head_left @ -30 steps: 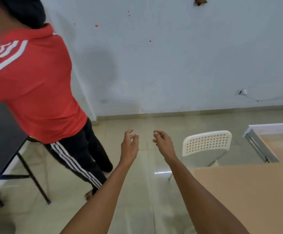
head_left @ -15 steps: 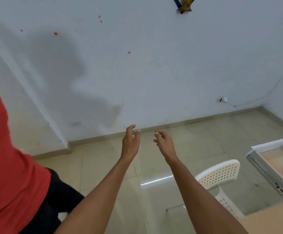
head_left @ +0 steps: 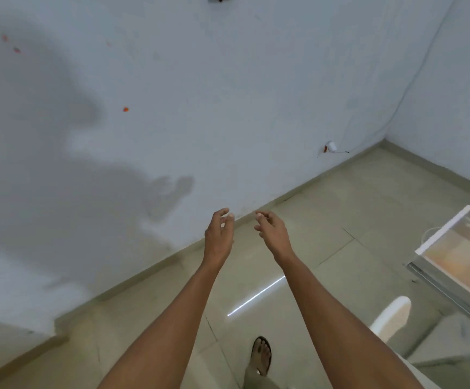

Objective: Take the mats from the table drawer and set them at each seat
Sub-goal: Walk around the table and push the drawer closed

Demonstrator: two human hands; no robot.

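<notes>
Both grips, left hand (head_left: 219, 239) and right hand (head_left: 272, 233), hang slack and empty, so I judge fetching mats from the open drawer (head_left: 452, 262) comes next.

Both hands, left hand (head_left: 219, 240) and right hand (head_left: 273, 234), empty, fingers loosely curled, out over bare floor (head_left: 340, 209). Wall (head_left: 200, 94) close ahead. Open drawer (head_left: 458, 259) sticks out at right; white chair (head_left: 391, 318) below it narrows that side.

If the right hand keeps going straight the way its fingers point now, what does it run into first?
Nothing close. The right hand is empty, fingers loosely open, aimed forward over bare floor. The white wall looks like the first thing in line, though depth is hard to judge.
</notes>
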